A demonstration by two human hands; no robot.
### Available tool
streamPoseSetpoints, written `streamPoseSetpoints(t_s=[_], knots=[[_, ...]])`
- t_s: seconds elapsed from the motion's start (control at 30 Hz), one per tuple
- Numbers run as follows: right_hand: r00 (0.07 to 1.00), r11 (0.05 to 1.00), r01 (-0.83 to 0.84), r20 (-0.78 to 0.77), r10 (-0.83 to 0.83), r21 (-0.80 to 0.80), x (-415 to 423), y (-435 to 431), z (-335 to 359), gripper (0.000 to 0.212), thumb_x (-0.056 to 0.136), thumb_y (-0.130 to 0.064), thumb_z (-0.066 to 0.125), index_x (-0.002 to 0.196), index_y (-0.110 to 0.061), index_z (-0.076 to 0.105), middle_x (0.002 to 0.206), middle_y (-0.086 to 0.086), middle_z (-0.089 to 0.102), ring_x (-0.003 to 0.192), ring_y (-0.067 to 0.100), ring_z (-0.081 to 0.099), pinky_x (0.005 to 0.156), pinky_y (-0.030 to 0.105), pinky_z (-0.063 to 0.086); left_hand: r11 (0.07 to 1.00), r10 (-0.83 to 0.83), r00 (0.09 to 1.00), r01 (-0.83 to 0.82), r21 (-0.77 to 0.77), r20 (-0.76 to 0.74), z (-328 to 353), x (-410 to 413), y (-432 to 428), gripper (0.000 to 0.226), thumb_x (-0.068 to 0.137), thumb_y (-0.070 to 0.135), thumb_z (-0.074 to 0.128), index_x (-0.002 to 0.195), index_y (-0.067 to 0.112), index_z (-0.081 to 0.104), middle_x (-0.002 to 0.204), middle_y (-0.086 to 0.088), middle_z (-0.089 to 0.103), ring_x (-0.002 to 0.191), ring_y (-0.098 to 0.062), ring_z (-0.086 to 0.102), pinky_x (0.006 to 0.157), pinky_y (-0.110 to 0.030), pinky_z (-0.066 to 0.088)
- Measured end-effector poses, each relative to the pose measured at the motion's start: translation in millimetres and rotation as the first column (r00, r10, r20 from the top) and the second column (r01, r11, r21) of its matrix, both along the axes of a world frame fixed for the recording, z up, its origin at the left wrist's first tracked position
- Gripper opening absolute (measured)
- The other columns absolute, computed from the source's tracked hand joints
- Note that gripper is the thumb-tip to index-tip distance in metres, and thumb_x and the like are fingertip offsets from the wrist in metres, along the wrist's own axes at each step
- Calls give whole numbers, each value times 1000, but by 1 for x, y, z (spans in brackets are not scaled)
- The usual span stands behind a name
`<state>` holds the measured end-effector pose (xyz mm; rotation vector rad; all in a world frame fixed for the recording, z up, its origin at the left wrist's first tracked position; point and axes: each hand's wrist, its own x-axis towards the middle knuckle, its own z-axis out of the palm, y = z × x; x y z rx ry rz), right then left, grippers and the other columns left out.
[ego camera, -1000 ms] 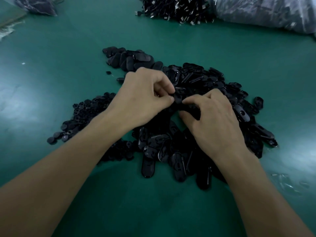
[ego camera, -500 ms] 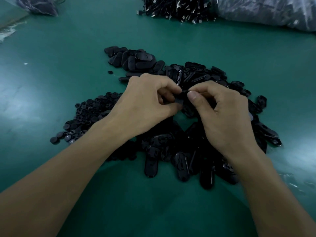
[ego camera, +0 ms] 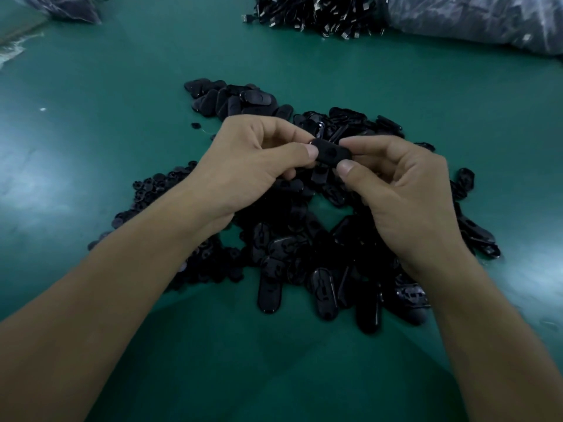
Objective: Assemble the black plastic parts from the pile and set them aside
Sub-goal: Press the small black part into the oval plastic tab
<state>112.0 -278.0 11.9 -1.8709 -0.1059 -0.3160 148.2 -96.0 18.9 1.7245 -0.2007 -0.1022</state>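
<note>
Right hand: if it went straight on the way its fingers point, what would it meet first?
The left hand, which pinches the other end of the same black part the right hand holds, though depth is unclear from one view.

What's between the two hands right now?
In the head view, one black oval part, pinched at its ends by left hand and right hand, above the pile.

My only camera sits on my head and looks forward and down at the pile of black parts point(ego camera: 289, 248), near enough that the pile fills the middle of the view, with green table point(ego camera: 106, 71) all around it.
</note>
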Motion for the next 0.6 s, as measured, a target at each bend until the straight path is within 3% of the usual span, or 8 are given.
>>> streamPoseSetpoints(t_s=[0.17,0.4,0.5,0.6], knots=[[1000,998,-19,1,19,52,0,0,1,21,90,-9,72,96,-29,71,73,-14,73,67,-3,66,63,9,46,1000,15,1000,-15,3,-26,-1,0,-2,7,88,17,73,81,21,71,71,7,72,58,-1,57,52,-12,44],[999,999,-31,12,31,19,-1,3,0,23,92,-7,70,102,-27,72,75,-17,73,72,-3,68,67,9,49,999,-31,999,29,46,36,-4,1,-2,5,91,25,72,90,25,77,70,12,70,61,0,58,54,-14,45],[998,993,47,39,-43,-111,-2,5,-4,26,92,-17,71,114,-30,69,80,-17,73,80,-3,68,76,13,51,999,47,994,-49,22,100,-4,3,0,8,92,22,71,87,26,76,68,12,69,60,1,57,54,-13,45],[998,955,42,55,-27,-292,-6,12,-5,24,92,-22,71,115,-30,70,83,-17,67,76,-3,61,71,11,47,974,224,968,-220,-47,114,-3,8,5,9,92,21,71,86,26,74,69,12,70,59,2,57,53,-13,45]])
